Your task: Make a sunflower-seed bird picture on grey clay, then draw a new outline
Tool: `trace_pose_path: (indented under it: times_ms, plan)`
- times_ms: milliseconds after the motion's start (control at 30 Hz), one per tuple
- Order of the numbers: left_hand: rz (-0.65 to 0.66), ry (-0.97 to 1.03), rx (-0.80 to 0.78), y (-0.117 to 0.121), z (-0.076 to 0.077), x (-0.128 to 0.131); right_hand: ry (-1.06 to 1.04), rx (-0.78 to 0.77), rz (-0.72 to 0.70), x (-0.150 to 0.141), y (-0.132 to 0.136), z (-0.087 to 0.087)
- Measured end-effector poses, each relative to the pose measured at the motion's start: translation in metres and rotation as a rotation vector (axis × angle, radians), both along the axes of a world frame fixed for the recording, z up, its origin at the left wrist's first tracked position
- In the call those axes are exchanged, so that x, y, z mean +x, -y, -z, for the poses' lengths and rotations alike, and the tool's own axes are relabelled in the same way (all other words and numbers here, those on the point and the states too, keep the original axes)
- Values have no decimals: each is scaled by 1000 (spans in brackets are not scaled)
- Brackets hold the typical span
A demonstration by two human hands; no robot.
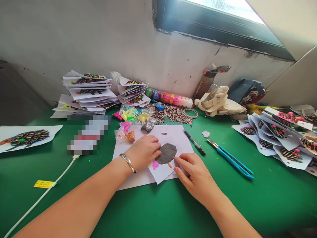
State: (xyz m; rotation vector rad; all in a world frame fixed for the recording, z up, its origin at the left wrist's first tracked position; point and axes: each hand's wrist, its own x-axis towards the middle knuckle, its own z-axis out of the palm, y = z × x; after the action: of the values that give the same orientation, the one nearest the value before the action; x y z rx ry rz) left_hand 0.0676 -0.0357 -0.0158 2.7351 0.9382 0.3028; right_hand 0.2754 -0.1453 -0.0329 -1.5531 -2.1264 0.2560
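A small white card (pixel 158 176) lies turned on a larger white sheet. A dark grey round of modelling clay (pixel 167 154) is flattened on the card, with a pink clay piece (pixel 155 165) and a thin orange clay strip (pixel 169 165) along its lower edge. My left hand (pixel 145 151), a metal bangle at its wrist, rests from the left with fingertips touching the clay round. My right hand (pixel 194 170) is at the card's right side, thumb and forefinger apart, fingertips near the round's edge; its other fingers are curled and partly hidden.
A black pen (pixel 194 142) and a blue utility knife (pixel 231 159) lie to the right. Behind are bags of coloured clay (pixel 130 114) and striped sunflower seeds (pixel 170 114). Stacks of decorated cards (pixel 89 91) stand back left; more cards (pixel 274 132) lie right. A white cable (pixel 61 180) crosses the left.
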Motion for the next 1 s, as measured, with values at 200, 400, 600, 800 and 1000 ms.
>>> trace_pose_path:
  times_ms: [200, 400, 600, 800, 1000]
  plan:
    - [-7, -12, -3, 1, -1, 0, 73, 27, -34, -1, 2, -3]
    - [-2, -11, 9, 1, 0, 0, 6, 13, -23, 4, 1, -1]
    - [-2, -3, 6, 1, 1, 0, 51, 15, -58, 4, 1, -2]
    - [-2, 6, 6, 2, -1, 1, -34, -1, -40, 5, 2, -3]
    - [1, 24, 7, 1, -1, 0, 1, -3, -51, 5, 2, -3]
